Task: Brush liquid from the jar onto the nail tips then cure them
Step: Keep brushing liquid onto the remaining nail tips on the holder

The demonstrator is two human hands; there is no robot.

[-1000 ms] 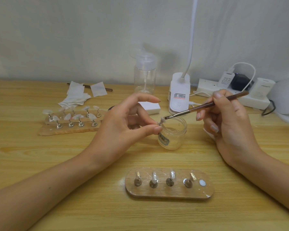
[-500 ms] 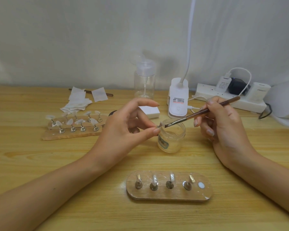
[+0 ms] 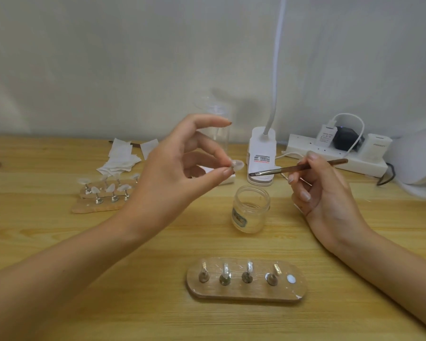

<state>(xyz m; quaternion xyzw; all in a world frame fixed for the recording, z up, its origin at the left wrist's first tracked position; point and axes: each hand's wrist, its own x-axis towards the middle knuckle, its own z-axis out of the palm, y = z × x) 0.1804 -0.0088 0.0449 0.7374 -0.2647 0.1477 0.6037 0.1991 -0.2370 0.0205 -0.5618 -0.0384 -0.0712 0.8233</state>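
Nail tip [image 3: 237,164] is pinched by your left hand [image 3: 180,166] above the jar [image 3: 250,209]; your right hand [image 3: 322,193] grips the brush [image 3: 295,167] just beside it. Coating seems underway, curing is not yet done; 4 pegs [image 3: 224,279] wait nearby.

The left hand [image 3: 175,168] has risen from the rim of the jar [image 3: 251,212] and now pinches the clear nail tip [image 3: 238,164] well above the jar's mouth and to its left, so the tip shows more plainly than before. The brush [image 3: 298,167], whose bristles met the tip a second ago, or seemed to in that small view, has drawn back to the right. A gap now lies between bristles and tip. The right hand [image 3: 330,193] has lifted slightly with the brush, and the brush end hangs over the jar rather than at its rim.
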